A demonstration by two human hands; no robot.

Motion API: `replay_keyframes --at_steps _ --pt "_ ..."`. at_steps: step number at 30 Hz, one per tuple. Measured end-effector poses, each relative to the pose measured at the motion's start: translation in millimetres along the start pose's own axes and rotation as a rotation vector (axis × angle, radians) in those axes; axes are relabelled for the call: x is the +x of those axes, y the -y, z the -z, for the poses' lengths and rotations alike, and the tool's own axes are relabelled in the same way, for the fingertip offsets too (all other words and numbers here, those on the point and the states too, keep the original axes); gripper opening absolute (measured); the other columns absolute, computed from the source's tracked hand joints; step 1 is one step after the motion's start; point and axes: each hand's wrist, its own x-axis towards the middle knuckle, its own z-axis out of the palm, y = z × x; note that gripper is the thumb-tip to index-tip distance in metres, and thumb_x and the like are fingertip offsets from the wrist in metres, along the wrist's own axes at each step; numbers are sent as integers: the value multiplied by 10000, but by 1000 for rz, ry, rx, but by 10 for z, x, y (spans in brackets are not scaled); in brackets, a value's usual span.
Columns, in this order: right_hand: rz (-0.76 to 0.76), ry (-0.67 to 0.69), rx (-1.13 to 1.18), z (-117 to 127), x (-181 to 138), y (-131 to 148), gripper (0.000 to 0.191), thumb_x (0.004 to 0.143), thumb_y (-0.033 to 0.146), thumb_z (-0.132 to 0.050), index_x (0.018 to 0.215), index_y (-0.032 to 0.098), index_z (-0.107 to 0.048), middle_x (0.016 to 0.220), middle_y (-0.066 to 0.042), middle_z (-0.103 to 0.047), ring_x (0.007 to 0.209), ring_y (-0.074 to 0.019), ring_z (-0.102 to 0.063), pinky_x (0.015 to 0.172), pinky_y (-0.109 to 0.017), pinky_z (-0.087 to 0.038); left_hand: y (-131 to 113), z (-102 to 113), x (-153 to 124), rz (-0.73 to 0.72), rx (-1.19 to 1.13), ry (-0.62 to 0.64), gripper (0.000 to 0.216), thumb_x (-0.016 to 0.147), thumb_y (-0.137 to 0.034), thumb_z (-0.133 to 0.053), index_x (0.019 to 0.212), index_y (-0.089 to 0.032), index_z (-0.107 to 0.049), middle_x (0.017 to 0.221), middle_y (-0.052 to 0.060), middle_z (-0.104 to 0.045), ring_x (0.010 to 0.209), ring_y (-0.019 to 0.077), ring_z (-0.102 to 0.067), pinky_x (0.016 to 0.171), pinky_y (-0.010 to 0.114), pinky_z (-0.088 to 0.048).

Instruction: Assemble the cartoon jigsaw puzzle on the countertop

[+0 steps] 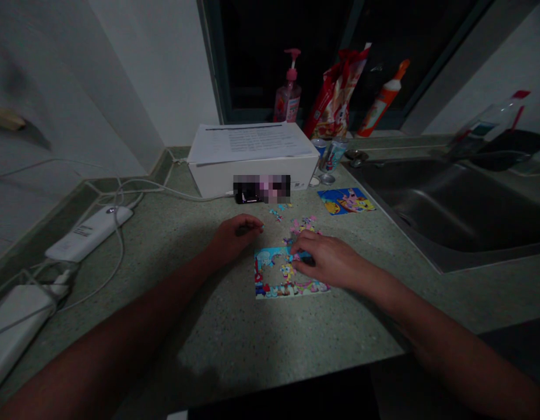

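A partly filled jigsaw puzzle point(272, 290) lies on the counter, its picture border joined around gaps and a yellow cartoon figure near the middle. My right hand point(326, 259) is over its upper right part, fingers curled and thumb bent in, with a puzzle piece point(295, 256) at the fingertips. To the upper left of the puzzle, my left hand point(235, 238) rests with thumb and forefinger pinched; a tiny thing shows at their tips, too small to name. Loose puzzle pieces point(305, 224) lie just beyond my right hand, and several more blue pieces point(277, 214) lie farther back.
A white box point(252, 172) with a printed sheet stands behind, a phone point(247, 193) leaning on it. A picture card point(347, 200) lies beside the sink point(471, 210). Cans point(335, 153) stand near the box. A power bank point(90, 233) and cables lie left.
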Motion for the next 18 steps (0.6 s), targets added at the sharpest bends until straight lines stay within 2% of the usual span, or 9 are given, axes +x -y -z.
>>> replay_keyframes --at_steps 13,18 --pt "6 13 11 35 -3 14 170 959 241 -666 1123 227 -708 1147 -72 -701 969 -223 -693 825 -353 -529 9 -2 -6 -4 16 -3 166 858 -302 -697 979 -199 -744 976 68 -807 932 232 -750 917 415 -581" --pt "54 20 59 44 2 15 135 988 219 -613 1019 244 -742 1076 -49 -702 972 -212 -695 840 -358 -528 1 -1 -6 14 -12 7 154 858 -284 -697 984 -205 -740 976 63 -813 928 232 -754 917 418 -584"
